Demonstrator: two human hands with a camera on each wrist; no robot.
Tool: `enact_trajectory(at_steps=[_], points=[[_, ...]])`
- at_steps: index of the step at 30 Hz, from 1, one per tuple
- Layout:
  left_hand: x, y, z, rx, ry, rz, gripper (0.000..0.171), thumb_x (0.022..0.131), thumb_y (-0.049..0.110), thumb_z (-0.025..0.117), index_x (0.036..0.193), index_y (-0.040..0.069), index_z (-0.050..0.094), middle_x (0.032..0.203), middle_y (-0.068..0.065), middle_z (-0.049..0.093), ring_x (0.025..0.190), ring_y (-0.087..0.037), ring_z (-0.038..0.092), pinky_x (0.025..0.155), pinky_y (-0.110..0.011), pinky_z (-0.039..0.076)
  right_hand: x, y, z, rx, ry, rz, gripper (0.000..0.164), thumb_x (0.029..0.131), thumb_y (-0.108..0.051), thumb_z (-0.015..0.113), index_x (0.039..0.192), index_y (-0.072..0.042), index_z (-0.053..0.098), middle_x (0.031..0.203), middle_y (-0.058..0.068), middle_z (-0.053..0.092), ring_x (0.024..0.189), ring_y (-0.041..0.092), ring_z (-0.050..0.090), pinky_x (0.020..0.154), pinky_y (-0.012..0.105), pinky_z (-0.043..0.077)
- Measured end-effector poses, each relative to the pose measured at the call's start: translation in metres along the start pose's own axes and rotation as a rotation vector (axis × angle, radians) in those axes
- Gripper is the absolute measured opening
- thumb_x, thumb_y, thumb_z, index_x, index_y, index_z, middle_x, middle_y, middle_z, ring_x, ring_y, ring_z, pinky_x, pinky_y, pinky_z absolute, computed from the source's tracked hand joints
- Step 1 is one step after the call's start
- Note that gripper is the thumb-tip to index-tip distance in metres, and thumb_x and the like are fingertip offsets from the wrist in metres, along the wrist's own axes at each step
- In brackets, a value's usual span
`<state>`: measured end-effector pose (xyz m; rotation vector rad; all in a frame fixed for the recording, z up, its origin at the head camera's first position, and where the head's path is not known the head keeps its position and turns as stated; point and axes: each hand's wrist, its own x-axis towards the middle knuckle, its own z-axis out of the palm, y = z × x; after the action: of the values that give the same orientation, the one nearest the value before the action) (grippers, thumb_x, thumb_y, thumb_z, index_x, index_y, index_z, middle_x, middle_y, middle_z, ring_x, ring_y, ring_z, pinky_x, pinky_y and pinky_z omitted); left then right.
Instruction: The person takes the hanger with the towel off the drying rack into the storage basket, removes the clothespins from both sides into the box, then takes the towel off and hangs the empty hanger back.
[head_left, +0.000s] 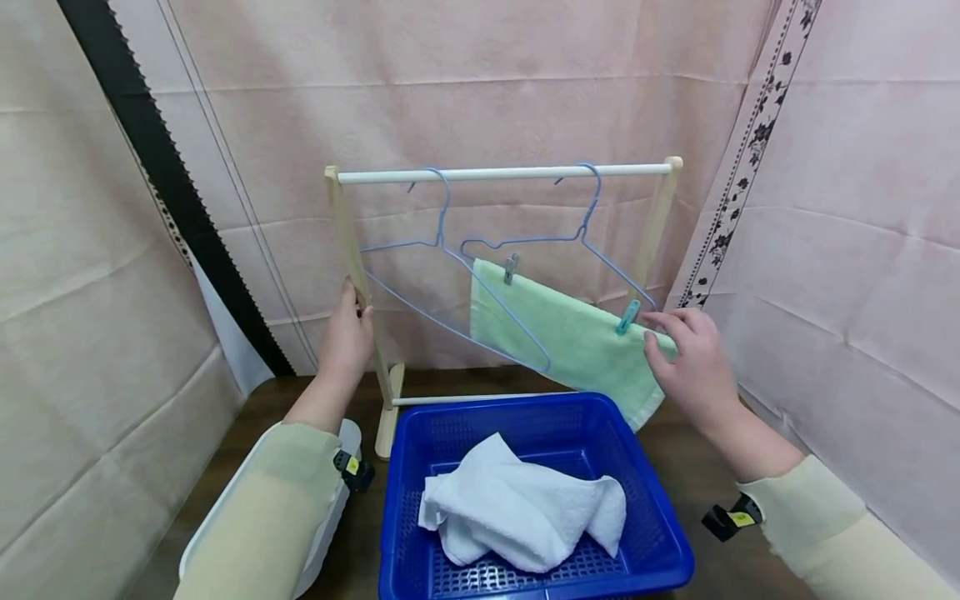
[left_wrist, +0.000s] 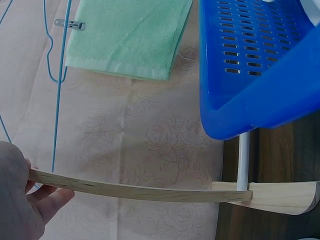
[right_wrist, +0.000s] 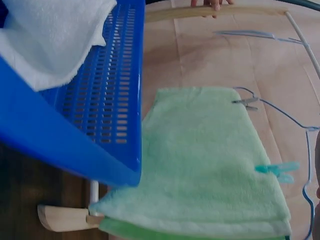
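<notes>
My left hand [head_left: 348, 329] grips the left wooden post [left_wrist: 135, 192] of a small clothes rack partway up. Near the upper right corner of a light green towel [head_left: 555, 325] is my right hand [head_left: 693, 358], thumb and fingers apart; whether it touches the cloth or the hanger end I cannot tell. This towel hangs from the right blue wire hanger [head_left: 525, 240], held by a grey clothespin [head_left: 511, 269] and a teal clothespin [right_wrist: 277, 170]. To its left, a second blue hanger [head_left: 401, 244] hangs bare from the white top bar [head_left: 502, 175].
In front of the rack stands a blue plastic basket [head_left: 397, 500] holding a crumpled white towel [head_left: 525, 504]. A white container [head_left: 326, 533] is partly hidden under the left forearm. Pale fabric walls surround the dark wooden table [head_left: 442, 382].
</notes>
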<state>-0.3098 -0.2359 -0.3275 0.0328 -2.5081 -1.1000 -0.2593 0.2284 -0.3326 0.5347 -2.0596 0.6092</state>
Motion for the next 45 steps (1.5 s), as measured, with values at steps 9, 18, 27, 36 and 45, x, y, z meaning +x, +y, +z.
enact_trajectory(at_steps=[9,18,27,36,45], points=[[0.000,0.000,0.001,-0.023,-0.013,-0.004,0.066,0.108,0.021,0.040,0.160,0.027,0.000,0.149,-0.024,0.042,0.126,-0.043,0.051,0.096,-0.059,0.046,0.001,0.015,-0.010,0.015,0.104,0.013,0.032,0.081,0.002,0.068,0.113,0.006,0.066,0.111,0.029,0.055,0.106,0.046,0.050,0.087,0.056,0.039],[0.000,-0.001,0.001,-0.020,-0.026,-0.011,0.066,0.108,0.022,0.038,0.160,0.027,-0.002,0.150,-0.024,0.041,0.127,-0.043,0.050,0.098,-0.059,0.045,-0.001,0.024,-0.014,-0.018,0.008,0.084,0.035,0.085,-0.003,0.067,0.119,0.005,0.063,0.118,0.028,0.053,0.112,0.044,0.048,0.090,0.057,0.040],[0.000,-0.003,0.002,0.003,-0.015,0.016,0.065,0.108,0.022,0.039,0.160,0.026,0.000,0.147,-0.025,0.044,0.124,-0.044,0.053,0.096,-0.059,0.047,-0.002,0.030,-0.011,-0.074,-0.094,0.160,0.030,0.090,-0.011,0.067,0.119,0.000,0.064,0.120,0.022,0.054,0.089,0.036,0.057,0.074,0.053,0.046],[0.001,-0.003,0.002,0.004,-0.017,0.020,0.066,0.108,0.021,0.039,0.160,0.022,-0.001,0.147,-0.026,0.043,0.125,-0.044,0.051,0.098,-0.058,0.046,0.001,0.032,-0.008,-0.085,-0.123,0.170,0.027,0.091,-0.012,0.068,0.116,-0.002,0.066,0.111,0.019,0.059,0.099,0.038,0.056,0.078,0.056,0.045],[0.001,0.001,-0.001,0.014,-0.026,0.006,0.065,0.108,0.022,0.038,0.160,0.022,-0.002,0.149,-0.026,0.041,0.126,-0.044,0.050,0.099,-0.058,0.045,0.003,0.033,-0.005,-0.121,-0.127,0.145,0.025,0.095,-0.017,0.066,0.117,-0.004,0.068,0.104,0.015,0.062,0.089,0.033,0.057,0.069,0.052,0.046]])
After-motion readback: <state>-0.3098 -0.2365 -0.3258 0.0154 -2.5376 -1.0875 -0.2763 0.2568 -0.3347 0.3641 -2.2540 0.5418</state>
